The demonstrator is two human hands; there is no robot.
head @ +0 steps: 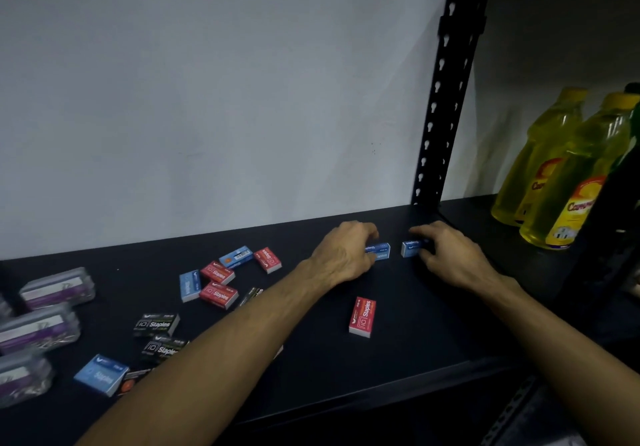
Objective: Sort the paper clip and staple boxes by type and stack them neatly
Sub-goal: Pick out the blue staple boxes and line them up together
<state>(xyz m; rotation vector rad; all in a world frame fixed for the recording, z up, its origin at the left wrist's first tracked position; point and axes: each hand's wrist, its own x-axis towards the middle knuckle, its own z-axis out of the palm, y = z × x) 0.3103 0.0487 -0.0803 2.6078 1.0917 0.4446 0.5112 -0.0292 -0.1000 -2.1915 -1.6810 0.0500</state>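
Your left hand [341, 255] curls its fingers on one blue staple box [380, 251]; your right hand [450, 255] pinches a second blue box [411, 249] just beside it, both on the black shelf [415, 324] near the wall

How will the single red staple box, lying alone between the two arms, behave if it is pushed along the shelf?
The red staple box lies flat on a broad face, so it will probably slide, not tip or roll. It looks like stiff cardboard, so it should keep its shape. The dark shelf looks smooth, so a light push may suffice.
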